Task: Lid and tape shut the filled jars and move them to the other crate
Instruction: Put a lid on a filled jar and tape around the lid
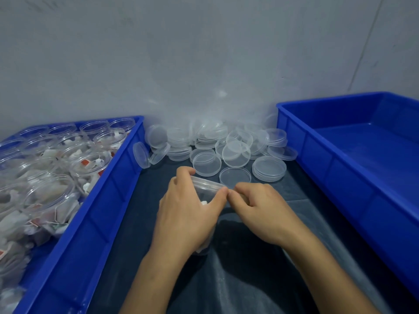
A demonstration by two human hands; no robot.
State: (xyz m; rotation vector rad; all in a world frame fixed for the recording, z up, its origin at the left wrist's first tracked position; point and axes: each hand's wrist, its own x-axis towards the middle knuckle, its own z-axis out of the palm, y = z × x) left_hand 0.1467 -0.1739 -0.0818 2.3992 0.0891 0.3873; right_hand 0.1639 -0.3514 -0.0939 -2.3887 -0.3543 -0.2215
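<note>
The person is working at the centre of the frame, both hands meeting over one clear plastic jar (207,189). The left hand (186,207) is wrapping around the jar's side, fingers over the far edge and thumb along the near rim, so it is clearly gripping it. The jar is lying tilted, its long axis running from the lower centre of the frame up toward the lid pile, with its capped mouth leaning away and to the right. The right hand (260,207) is sitting just right of that rim, fingers curled and fingertips touching the lid's edge beside the left thumb; it seems to be pinching something small there, perhaps a tape end, but I cannot tell what, since no tape is plainly showing.

So the rim is lying directly between the two thumbs, and the right hand is the one placed to work around it while the left is steadying and could turn the jar.

The jar is looking transparent and thin-walled, a pale lid already seated on it, with white bits showing inside under the left palm.

Beyond the hands, loose lids (226,146) are lying heaped against the wall. In the left of the frame, a blue crate (108,193) is holding many open filled jars (68,164). At the right, the other blue crate (340,159) is waiting, with no jars visible in it.
</note>
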